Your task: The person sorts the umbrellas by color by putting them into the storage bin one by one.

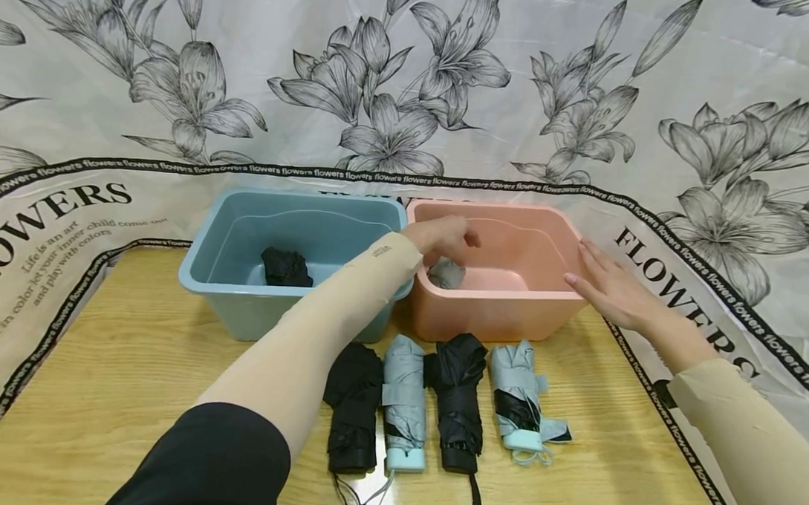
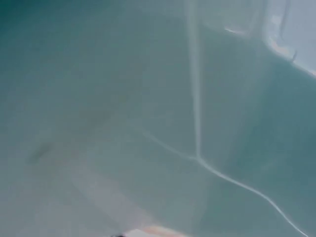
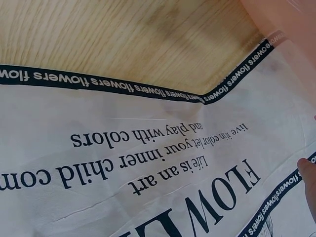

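"Where's the grey bundle (image 1: 447,274)?"

"In the pink bin (image 1: 496,315), left end, below the left hand (image 1: 441,237) — fingers bent, hold unclear."

"And the right hand (image 1: 611,286)?"

"Fairly straight, against the bin's right side, gripping nothing — so a snagged left sleeve (image 1: 335,317) might tip it."

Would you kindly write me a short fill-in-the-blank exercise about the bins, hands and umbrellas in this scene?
1. The bundle inside the blue bin is ____ in colour.
2. The left hand reaches over the ____ bin.
3. In the head view, the right hand is at that bin's ____ end.
4. On the table, ____ folded umbrellas lie side by side.

Missing words: black; pink; right; four.
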A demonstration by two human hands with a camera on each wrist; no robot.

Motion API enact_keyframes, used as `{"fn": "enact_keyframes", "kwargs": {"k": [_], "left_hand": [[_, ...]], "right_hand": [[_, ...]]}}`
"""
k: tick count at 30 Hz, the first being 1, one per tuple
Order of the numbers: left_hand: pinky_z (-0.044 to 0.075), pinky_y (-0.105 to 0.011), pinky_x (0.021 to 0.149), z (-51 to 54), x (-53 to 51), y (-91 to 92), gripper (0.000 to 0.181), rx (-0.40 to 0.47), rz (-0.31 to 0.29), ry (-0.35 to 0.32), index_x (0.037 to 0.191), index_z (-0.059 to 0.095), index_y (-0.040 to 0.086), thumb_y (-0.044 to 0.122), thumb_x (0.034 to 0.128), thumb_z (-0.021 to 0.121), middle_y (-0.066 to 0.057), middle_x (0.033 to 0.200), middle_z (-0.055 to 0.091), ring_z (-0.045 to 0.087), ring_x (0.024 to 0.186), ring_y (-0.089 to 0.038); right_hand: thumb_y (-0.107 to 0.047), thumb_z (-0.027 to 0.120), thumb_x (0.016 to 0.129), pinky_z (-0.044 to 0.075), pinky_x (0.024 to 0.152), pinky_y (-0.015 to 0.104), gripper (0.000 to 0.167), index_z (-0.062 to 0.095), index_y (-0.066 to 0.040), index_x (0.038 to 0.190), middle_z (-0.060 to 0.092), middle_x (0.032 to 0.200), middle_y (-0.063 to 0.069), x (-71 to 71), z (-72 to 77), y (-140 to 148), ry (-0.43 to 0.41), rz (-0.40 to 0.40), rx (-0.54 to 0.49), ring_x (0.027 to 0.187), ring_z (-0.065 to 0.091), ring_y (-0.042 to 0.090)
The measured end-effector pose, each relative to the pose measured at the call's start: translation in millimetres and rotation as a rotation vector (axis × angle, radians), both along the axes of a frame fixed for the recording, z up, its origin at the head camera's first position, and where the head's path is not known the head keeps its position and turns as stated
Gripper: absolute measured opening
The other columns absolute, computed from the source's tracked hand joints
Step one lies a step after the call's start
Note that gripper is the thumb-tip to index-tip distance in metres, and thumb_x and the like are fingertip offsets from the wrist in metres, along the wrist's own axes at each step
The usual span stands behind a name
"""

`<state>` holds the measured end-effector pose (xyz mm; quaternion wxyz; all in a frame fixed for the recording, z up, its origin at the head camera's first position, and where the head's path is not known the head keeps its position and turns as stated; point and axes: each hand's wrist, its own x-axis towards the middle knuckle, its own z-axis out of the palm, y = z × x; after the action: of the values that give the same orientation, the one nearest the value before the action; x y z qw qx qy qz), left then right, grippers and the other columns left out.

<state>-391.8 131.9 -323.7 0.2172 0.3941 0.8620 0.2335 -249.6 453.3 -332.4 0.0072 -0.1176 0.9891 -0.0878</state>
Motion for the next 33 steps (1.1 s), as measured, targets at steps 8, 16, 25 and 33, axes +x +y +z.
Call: {"fn": "enact_keyframes", "kwargs": {"k": [8, 16, 25, 33], "left_hand": [[0.048, -0.023, 0.102, 34.8, 16.5, -8.2, 0.052, 0.074, -0.047, 0.026, 0.154, 0.05, 0.009, 0.014, 0.1033, 0.062, -0.008, 0.151, 0.054, 0.052, 0.136, -0.02], [0.049, -0.025, 0.097, 70.7, 42.2, -24.7, 0.052, 0.188, -0.05, 0.109, 0.151, 0.052, 0.01, 0.02, 0.1016, 0.066, -0.006, 0.138, 0.061, 0.058, 0.125, -0.017], [0.051, -0.023, 0.095, 93.1, 90.5, -66.3, 0.054, 0.428, -0.035, 0.168, 0.153, 0.05, 0.012, 0.022, 0.1028, 0.066, -0.004, 0.132, 0.063, 0.064, 0.116, -0.017], [0.051, -0.03, 0.083, 85.7, 132.5, -114.1, 0.053, 0.644, 0.086, 0.224, 0.153, 0.05, 0.013, 0.019, 0.1028, 0.067, -0.004, 0.132, 0.061, 0.06, 0.106, -0.012]], "right_hand": [[-0.048, 0.034, 0.112, 0.007, 0.119, 0.073, 0.079, 0.0, 0.001, 0.165, -0.007, 0.172, 0.02, -1.9, 1.4, -0.2, 0.001, -0.002, -0.008, 0.152, 0.011, 0.057], [-0.047, 0.033, 0.112, 0.006, 0.118, 0.075, 0.079, 0.001, 0.002, 0.164, -0.007, 0.172, 0.021, -4.8, 0.1, 1.3, 0.007, 0.008, -0.022, 0.151, 0.011, 0.059], [-0.046, 0.033, 0.112, 0.008, 0.117, 0.076, 0.079, -0.001, 0.001, 0.165, -0.008, 0.172, 0.021, -3.7, -3.2, 1.5, 0.0, 0.016, -0.029, 0.15, 0.01, 0.06], [-0.047, 0.033, 0.112, 0.008, 0.116, 0.076, 0.079, -0.002, 0.001, 0.165, -0.009, 0.172, 0.02, -6.4, -5.6, 2.5, -0.008, 0.014, -0.038, 0.15, 0.01, 0.06]]}}
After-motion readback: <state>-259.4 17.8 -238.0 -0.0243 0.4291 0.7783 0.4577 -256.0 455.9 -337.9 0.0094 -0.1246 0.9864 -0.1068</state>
